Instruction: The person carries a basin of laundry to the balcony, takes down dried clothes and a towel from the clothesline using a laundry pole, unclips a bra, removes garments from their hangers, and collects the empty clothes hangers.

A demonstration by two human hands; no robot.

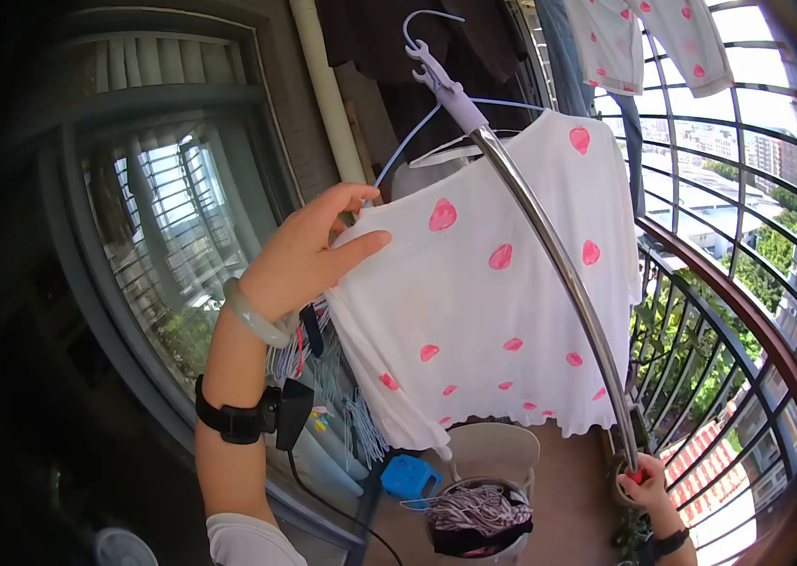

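A white shirt point(540, 321) with pink spots hangs on a light blue hanger point(405, 146) in front of me. At the shirt's left shoulder is my left hand point(309, 241), its thumb over the front of the cloth and its fingers curled at the top edge. Low on the right, my right hand point(646, 486) is closed around the lower end of a metal clothes pole point(549, 236). The pole slants up across the shirt. Its lilac forked head point(450, 90) meets the hanger just under the hook, which is free of any rail.
Dark clothes point(417, 38) and spotted trousers point(648, 38) hang overhead. Below the shirt are a chair point(502, 448), a bucket of laundry point(479, 514) and a blue plastic item point(410, 479). Several hangers point(361, 424) hang at left beside the window point(172, 217); a barred railing point(710, 321) runs along the right.
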